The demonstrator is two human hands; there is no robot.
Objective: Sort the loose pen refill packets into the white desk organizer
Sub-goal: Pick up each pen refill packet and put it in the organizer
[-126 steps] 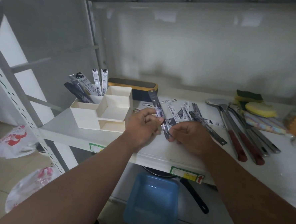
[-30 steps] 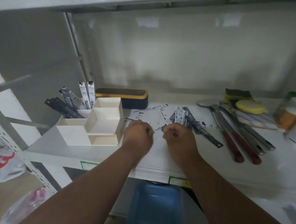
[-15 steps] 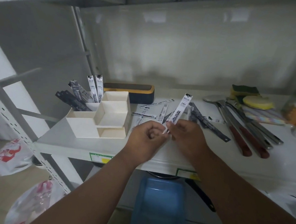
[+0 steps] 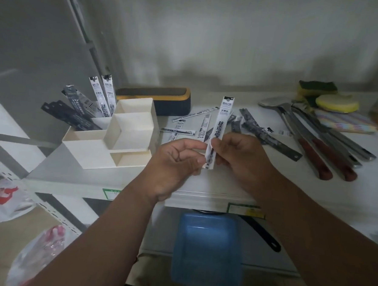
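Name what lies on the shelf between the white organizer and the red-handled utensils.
In the head view, loose refill packets lie scattered between the white organizer and red-handled utensils.

Shop shelving (image 4: 203,188), price labels (image 4: 246,209), mixed wares

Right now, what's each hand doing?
Left hand: pinching the lower end of the white refill packet.
Right hand: also pinching that packet, held nearly upright.
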